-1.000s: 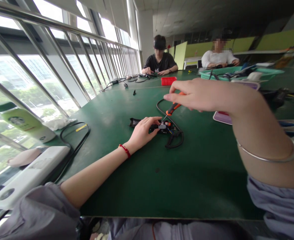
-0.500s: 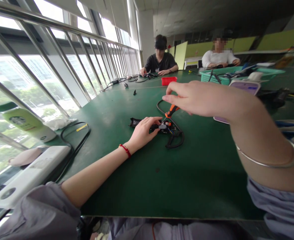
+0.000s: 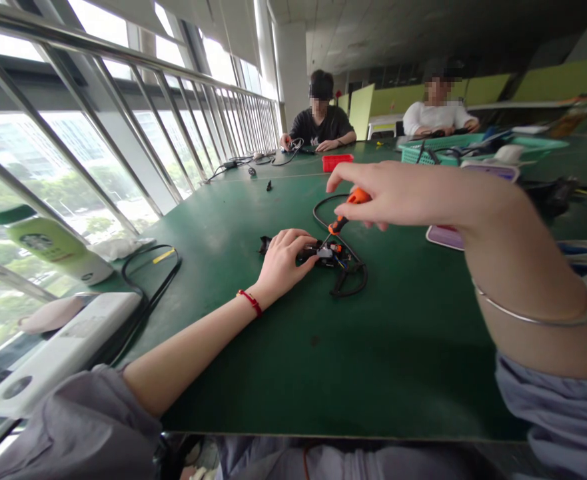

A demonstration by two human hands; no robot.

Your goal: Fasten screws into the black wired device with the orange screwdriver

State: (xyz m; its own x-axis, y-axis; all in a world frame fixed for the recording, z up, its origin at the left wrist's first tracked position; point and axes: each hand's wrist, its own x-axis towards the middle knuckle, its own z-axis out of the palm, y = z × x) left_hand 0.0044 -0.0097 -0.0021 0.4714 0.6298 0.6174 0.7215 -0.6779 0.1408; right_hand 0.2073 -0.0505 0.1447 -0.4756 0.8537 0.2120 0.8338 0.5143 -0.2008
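My left hand (image 3: 282,261) presses down on a small black device (image 3: 323,253) with exposed coloured wires, lying on the green table (image 3: 253,347). Its fingers are curled over the device's left part. A black cable (image 3: 346,273) loops from the device toward the far side. My right hand (image 3: 388,193) hovers above it, fingers pinched round the orange handle of a screwdriver (image 3: 346,210). The screwdriver slants down, its tip at the device's open middle.
A white power strip (image 3: 58,353), a green-labelled bottle (image 3: 48,247) and a black cord (image 3: 148,280) lie at the left by the window railing. A purple phone (image 3: 448,233), a teal basket (image 3: 438,147) and a red box (image 3: 337,161) sit farther off. Two people work at the far end.
My right hand turned the screwdriver, so more of its orange handle shows. My left fingers curled tighter over the device. The far person lifted a cable.
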